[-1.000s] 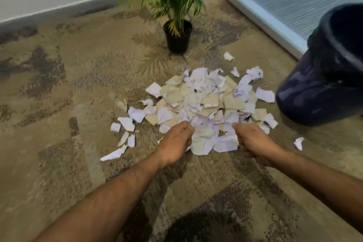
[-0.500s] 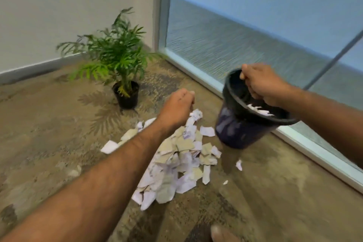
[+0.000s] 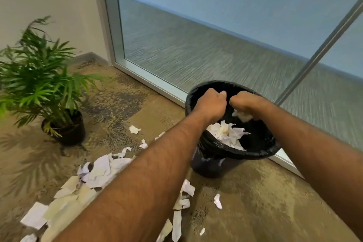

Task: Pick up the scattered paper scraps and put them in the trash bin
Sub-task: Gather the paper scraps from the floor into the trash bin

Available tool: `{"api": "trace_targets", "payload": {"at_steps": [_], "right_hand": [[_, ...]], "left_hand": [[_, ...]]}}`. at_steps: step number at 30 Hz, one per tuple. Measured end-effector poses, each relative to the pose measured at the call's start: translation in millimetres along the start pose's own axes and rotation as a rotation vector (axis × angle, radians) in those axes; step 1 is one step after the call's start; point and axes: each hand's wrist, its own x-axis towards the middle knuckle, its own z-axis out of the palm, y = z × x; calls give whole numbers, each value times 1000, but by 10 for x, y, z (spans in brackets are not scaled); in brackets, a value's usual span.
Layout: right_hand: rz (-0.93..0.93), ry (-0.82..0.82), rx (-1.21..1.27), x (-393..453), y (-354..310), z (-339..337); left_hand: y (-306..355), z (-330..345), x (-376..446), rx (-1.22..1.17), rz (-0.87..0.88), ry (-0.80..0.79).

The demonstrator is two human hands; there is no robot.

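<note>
Both hands over the mouth of the trash bin (image 3: 231, 165), knuckles nearly touching each other. Left hand (image 3: 211, 104) curled into a fist above the bin's left side; can't tell whether it holds anything, the palm faces away. Right hand (image 3: 245, 104) also curled, closed on a wad of white paper (image 3: 242, 115) that pokes out below the fingers, hanging above the bin's inside.

Bin is black, lined with a black bag (image 3: 261, 149), standing on the carpet (image 3: 265, 202) just beside the glass panel's frame (image 3: 149, 78). A heap of scraps in the bin (image 3: 227, 133) sits right under the hands.

Rest of the paper scraps (image 3: 94, 179) lie on the carpet left of and nearer than the bin, well below the hands, partly hidden by the left forearm. A few strays: one piece (image 3: 217, 201) near the bin's base, one (image 3: 134, 129) between the bin and the potted plant (image 3: 39, 76), which stands far left.
</note>
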Motion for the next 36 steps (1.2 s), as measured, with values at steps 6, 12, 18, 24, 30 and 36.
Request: {"api": "trace_targets", "payload": {"at_steps": [6, 12, 18, 24, 30, 36], "right_hand": [[-30, 15, -42, 155, -4, 139], [-484, 521, 22, -209, -570, 456], [-1078, 432, 122, -1116, -1488, 1352], [-1228, -171, -195, -1690, -1813, 2539], [-1319, -418, -619, -2040, -2020, 3344], [-1256, -480, -870, -2033, -2012, 3838]], "left_hand": [[-95, -158, -103, -55, 34, -99], [-617, -1196, -687, -138, 125, 97], [-1934, -2339, -1606, 368, -66, 348], [-3134, -2857, -2845, 683, -556, 141], [-3767, -2476, -3627, 787, -884, -155], [-3922, -2095, -3674, 833, -895, 46]]}}
